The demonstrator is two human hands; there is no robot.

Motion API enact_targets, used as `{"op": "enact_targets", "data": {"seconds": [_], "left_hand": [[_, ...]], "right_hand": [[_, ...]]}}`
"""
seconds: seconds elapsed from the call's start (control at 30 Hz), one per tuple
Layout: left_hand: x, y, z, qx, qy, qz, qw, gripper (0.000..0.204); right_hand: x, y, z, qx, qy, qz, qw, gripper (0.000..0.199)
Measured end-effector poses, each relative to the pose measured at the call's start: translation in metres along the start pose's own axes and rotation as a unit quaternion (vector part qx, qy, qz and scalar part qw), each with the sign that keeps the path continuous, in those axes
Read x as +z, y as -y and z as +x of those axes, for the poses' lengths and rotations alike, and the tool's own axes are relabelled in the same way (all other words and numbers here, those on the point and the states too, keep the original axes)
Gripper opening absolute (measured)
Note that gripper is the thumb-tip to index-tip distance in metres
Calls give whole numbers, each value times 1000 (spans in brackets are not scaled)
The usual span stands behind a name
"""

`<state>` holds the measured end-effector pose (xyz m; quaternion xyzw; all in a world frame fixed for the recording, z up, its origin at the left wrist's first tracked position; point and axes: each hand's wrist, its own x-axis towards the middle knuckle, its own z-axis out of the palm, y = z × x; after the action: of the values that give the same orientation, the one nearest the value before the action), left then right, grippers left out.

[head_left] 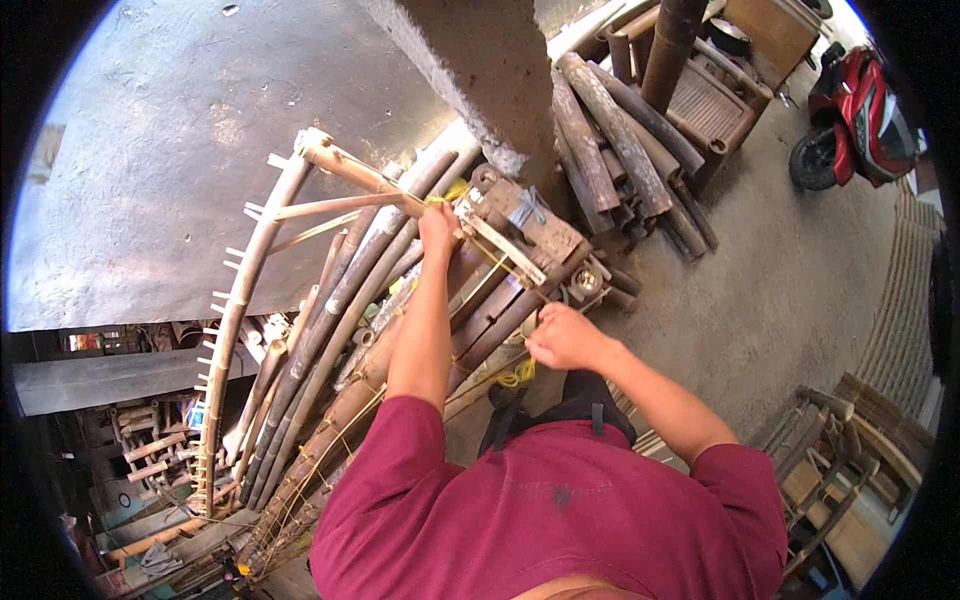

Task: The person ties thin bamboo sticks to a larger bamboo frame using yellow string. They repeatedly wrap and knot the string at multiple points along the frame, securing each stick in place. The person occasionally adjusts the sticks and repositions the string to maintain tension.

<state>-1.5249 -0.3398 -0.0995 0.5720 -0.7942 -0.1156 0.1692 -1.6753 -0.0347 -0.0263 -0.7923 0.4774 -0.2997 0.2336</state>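
Observation:
My left hand (pixel 438 230) is closed beside the end of a bamboo frame (pixel 236 290); what its fingers hold is hidden. The frame is curved, with several short pegs along its outer side and braces at the top. Some yellow cord (pixel 456 190) lies just past that hand. A thin strand runs over the worn wooden workbench block (pixel 530 225) toward my right hand (pixel 565 338), which is closed in a pinch on yellow cord. A loose coil of the cord (pixel 517 374) hangs below it. Tied bamboo poles (pixel 345 415) lie under my left forearm.
Dark bamboo poles (pixel 375 235) lean by the grey wall (pixel 230 110). Thick cut bamboo lengths (pixel 610 140) are stacked beside a concrete pillar (pixel 490 60). A red motorbike (pixel 868 120) stands far right. Bamboo furniture (pixel 835 460) is at lower right.

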Motion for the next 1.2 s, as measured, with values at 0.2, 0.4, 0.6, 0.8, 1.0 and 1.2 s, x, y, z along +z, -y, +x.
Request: {"op": "enact_targets", "data": {"seconds": [0.2, 0.4, 0.6, 0.8, 1.0, 1.2], "left_hand": [[-117, 15, -44, 39, 28, -93, 995, 38], [-259, 151, -203, -106, 114, 95, 983, 37], [-224, 184, -307, 8, 136, -23, 990, 31], [-170, 232, -306, 103, -40, -132, 985, 29], [-212, 200, -306, 7, 103, -125, 987, 29], [-202, 203, -304, -37, 89, -168, 981, 27]], "right_hand": [[43, 56, 10, 124, -98, -125, 979, 13], [210, 153, 29, 185, 145, 431, 871, 29], [262, 229, 110, 295, -468, 710, 436, 23], [221, 254, 273, 33, -94, 352, 931, 33], [221, 172, 280, 225, 11, 206, 952, 44], [217, 226, 98, 46, 219, 22, 974, 37]]}}
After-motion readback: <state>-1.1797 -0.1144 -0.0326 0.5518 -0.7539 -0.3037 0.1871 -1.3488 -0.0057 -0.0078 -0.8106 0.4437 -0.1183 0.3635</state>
